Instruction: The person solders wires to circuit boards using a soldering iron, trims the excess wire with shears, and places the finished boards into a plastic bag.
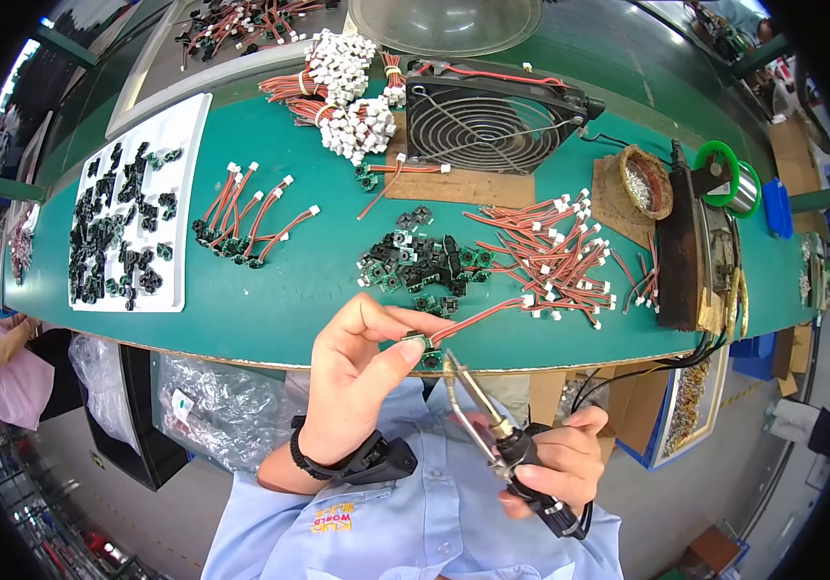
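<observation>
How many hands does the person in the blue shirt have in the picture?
2. The left hand pinches a board at the front edge of the table; the right hand, lower and further right, holds a soldering iron. Neither is hidden.

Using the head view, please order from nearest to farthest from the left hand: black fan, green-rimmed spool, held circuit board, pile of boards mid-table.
1. Held circuit board: in the left hand.
2. Pile of boards: mid-table, beyond the hand.
3. Black fan: behind the pile.
4. Green-rimmed spool: far right.
</observation>
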Demonstrator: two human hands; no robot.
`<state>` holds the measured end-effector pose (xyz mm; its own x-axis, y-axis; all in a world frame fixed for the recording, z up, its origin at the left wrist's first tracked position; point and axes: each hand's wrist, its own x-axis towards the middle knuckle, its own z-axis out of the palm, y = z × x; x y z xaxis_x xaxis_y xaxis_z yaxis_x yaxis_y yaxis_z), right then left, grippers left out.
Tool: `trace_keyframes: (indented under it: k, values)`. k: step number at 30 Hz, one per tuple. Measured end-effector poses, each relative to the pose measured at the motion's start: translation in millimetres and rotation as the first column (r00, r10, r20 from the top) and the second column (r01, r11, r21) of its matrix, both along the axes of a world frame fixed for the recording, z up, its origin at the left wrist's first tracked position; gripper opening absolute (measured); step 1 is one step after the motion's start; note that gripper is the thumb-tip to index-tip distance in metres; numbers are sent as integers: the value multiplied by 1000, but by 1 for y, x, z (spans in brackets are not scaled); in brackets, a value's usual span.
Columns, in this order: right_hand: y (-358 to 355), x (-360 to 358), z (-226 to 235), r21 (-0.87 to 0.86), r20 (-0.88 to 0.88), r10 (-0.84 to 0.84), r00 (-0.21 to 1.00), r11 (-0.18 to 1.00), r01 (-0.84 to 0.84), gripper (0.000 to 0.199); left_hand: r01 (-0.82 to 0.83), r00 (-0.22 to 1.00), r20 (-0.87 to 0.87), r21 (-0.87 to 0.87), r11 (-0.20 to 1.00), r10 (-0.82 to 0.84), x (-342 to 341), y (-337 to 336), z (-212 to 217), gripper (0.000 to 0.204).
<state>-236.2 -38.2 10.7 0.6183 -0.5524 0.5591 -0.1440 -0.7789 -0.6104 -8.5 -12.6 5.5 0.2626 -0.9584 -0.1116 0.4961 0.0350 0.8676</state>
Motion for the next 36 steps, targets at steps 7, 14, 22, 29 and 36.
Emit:
trace_keyframes:
  k: [7,14,22,29,36]
  values:
    - [6,7,-5,51,14,-20,1000,998,19,41,-28,999,30,-10,1000,28,0,5,-1,13]
    - [2,8,-3,75,-21,14,1000,997,-12,41,-24,999,26,0,1000,24,0,5,-1,13]
    - [2,9,-2,95,-13,18,1000,995,-17,40,-22,998,61,-7,1000,22,0,4,-1,12]
    - [2,10,-4,107,2,13,1000,994,-13,40,-24,1000,6,37,999,23,-1,4,0,12]
    - [3,9,-3,110,1,8,1000,994,-8,41,-33,999,17,17,999,32,-3,4,0,12]
